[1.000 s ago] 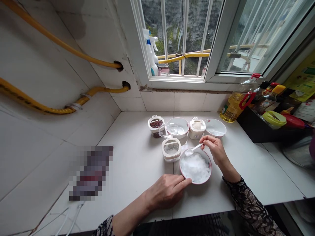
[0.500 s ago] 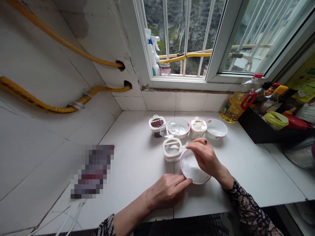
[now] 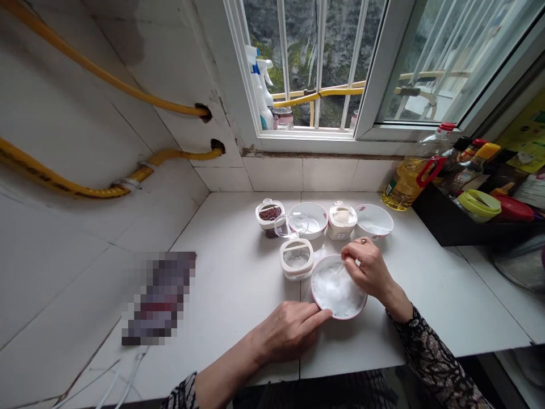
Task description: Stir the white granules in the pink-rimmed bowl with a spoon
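A bowl [image 3: 339,295] with a pink rim, full of white granules, stands near the counter's front. My left hand [image 3: 293,328] has its fingers curled, gripping the bowl's near-left rim. Over the far-right side of the bowl, my right hand [image 3: 367,267] pinches the handle of a small clear spoon [image 3: 340,267]; its tip is in the white granules, hard to make out. Just left of the bowl sits a square clear jar [image 3: 297,258] with a white frame, its transparent lid [image 3: 293,225] flipped back and white grains inside.
Behind are a jar of dark red pieces [image 3: 269,217], a white bowl [image 3: 313,228], a jar of pale powder [image 3: 342,220] and another white bowl [image 3: 373,221]. An oil bottle [image 3: 404,182] and a black condiment box [image 3: 443,221] stand right. A blurred-out object [image 3: 162,301] lies left.
My right hand has moved the spoon from above the open jar to the right, into the bowl of white granules. My left hand stays on the bowl's rim.
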A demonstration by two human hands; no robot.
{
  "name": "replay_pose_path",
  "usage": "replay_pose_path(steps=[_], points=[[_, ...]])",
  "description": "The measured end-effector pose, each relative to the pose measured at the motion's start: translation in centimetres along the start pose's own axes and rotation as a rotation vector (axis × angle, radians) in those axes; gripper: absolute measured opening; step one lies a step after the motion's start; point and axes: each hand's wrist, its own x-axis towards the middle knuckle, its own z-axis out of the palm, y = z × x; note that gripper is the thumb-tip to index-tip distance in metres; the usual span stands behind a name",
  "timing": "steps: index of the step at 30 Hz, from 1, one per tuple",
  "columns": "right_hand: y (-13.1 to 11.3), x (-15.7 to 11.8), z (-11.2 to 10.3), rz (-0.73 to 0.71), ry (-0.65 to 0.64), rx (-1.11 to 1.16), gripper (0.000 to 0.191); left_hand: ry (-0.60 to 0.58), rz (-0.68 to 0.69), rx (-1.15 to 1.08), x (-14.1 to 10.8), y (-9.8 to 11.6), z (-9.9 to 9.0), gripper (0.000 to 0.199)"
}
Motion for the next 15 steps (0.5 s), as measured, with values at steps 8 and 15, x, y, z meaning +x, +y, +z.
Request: replay_pose_path(steps=[8,15], points=[[-0.15,0.07,-0.09,0.394,-0.013,0.297,0.02,0.016,0.017,0.005,0.15,-0.07,-0.02,0.035],[0.33,0.42,-0.19,0.677,0.007,0.585,0.017,0.012,0.014,0.0,0.13,-0.01,-0.03,0.036]])
